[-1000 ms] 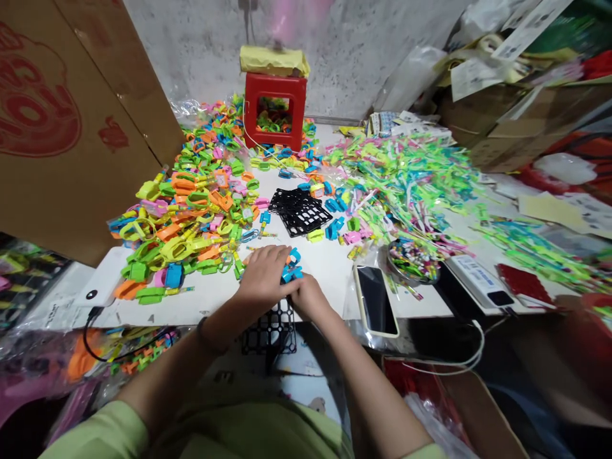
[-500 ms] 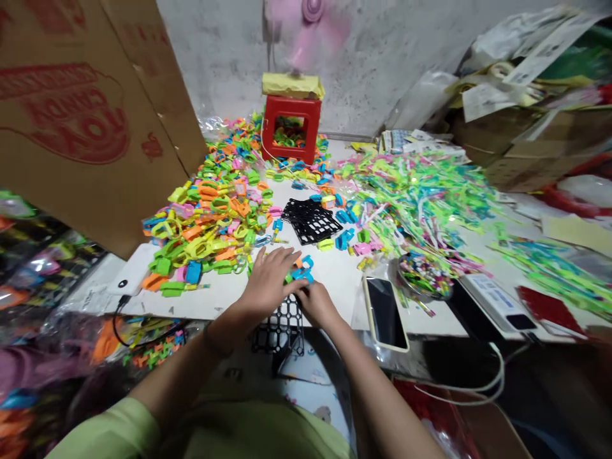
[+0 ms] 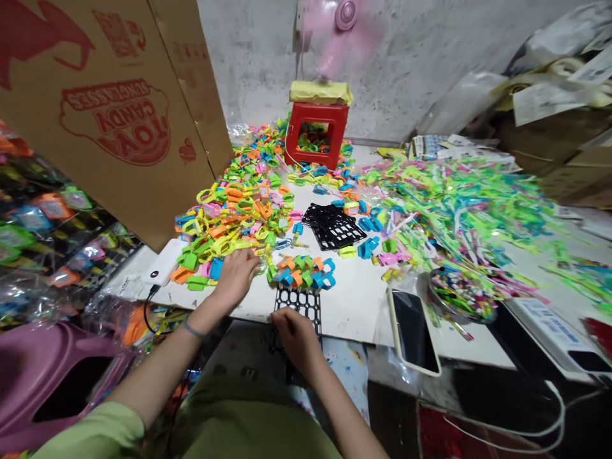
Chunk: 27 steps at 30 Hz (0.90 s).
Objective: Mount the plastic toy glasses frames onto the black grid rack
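A black plastic grid lies over the table's front edge, its far end under rows of orange, green and blue toy watches. My right hand is closed at the grid's near left side, thumb and fingers together on it. At the front of a heap of colourful toy watches, my left hand has its fingers curled together; what lies under them is hidden. Close to its fingertips are small yellow and clear pieces. Several more black grids are stacked farther back.
A large cardboard box stands left, beside a white power bank. A red stool is at the back below a pink fan. Coloured strips, a bowl of small pieces and a phone lie right.
My left hand has left the watches on the grid and moved left to the heap. My right hand has drawn back towards me along the grid. The view has turned left.
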### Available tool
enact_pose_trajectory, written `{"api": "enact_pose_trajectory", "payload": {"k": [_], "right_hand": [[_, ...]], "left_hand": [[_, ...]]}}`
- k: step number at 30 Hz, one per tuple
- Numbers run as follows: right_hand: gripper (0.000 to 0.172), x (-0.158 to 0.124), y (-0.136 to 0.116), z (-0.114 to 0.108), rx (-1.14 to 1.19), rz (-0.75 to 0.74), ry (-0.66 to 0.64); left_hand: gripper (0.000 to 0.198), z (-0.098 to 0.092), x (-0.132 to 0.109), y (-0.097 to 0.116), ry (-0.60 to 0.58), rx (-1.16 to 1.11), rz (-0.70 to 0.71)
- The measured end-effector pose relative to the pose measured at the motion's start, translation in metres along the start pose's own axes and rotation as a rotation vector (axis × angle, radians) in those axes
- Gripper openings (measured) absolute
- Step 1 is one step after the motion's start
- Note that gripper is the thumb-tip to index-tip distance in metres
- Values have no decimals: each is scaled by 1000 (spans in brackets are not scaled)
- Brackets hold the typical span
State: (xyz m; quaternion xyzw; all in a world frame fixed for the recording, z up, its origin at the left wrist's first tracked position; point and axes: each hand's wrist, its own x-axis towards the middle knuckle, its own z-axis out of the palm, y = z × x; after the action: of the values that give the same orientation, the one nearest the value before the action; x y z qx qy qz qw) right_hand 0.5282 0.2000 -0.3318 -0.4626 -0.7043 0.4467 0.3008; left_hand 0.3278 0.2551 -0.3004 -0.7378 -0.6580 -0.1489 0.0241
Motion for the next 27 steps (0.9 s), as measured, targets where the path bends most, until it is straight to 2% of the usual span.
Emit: {"api": "enact_pose_trajectory", "payload": {"k": [3,5,7,10,13,17,22,25,27], "right_hand": [[44,12,-4,7,154,38,51],[46,17,-7,7,205,55,27],[43,19,-10,7,255,83,-101],[39,16,-13,2,359,159,-320],[26,10,-14,-6,437,189,-473],[17,6,-12,-18,430,234,-588],[15,6,-12,-22,291,186,-626],[11,3,-14,-20,118,97,-536],[14,1,-15,-21,6,59,-458]], "left_hand": [[23,-14,-24,1,-14,-30,141],[23,-19,-44,3,-48,-16,260],[27,-19,-62,6,-51,14,358],[45,-16,-80,9,-52,44,482],[61,-17,-86,9,-132,42,563],[67,-25,-85,8,-188,9,652],[63,-31,-81,13,-190,-54,722],[56,-29,-81,14,-161,-129,736],[54,-27,-82,10,-88,-163,671]]}}
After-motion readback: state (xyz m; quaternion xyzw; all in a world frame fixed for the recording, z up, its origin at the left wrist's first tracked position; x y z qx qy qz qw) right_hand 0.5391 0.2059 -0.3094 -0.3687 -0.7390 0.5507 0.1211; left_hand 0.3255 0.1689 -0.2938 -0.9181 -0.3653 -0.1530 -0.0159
